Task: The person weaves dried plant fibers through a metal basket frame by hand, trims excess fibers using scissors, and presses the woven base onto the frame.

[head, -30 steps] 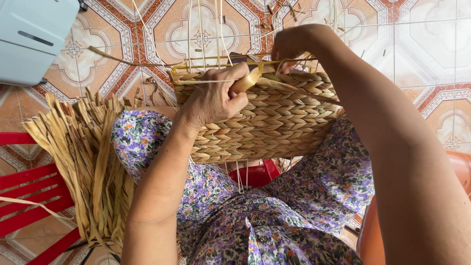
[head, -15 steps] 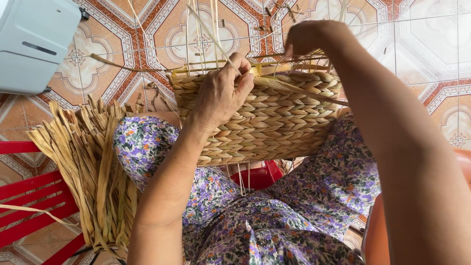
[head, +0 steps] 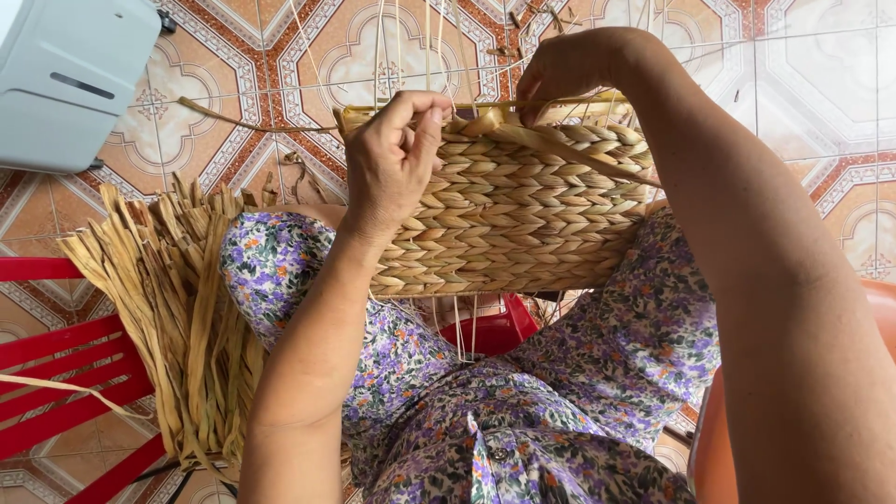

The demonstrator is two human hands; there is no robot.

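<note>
On the lap, head view: I'm seeing the woven basket panel (head: 509,210) lying across the knees, its long axis running left to right, its top edge pointing away from the body. The left hand (head: 392,159) is resting on the panel's upper left corner, fingers curled over the top edge, thumb pressing the braid: clenched on the panel. The right hand (head: 569,70) is hovering at the top edge right of centre, fingertips pinching down on a flat straw strand (head: 560,145) that is trailing rightwards over the weave. Both hands are sitting equally close to the top edge, the working spot lying between them. Thin upright stakes (head: 429,47) are sticking out beyond the panel. Left of the panel, a bundle of dried straw (head: 177,299) is hanging over a red chair (head: 56,373). Far left of the panel, a grey box (head: 70,79) is standing on the tiled floor (head: 812,84).
</note>
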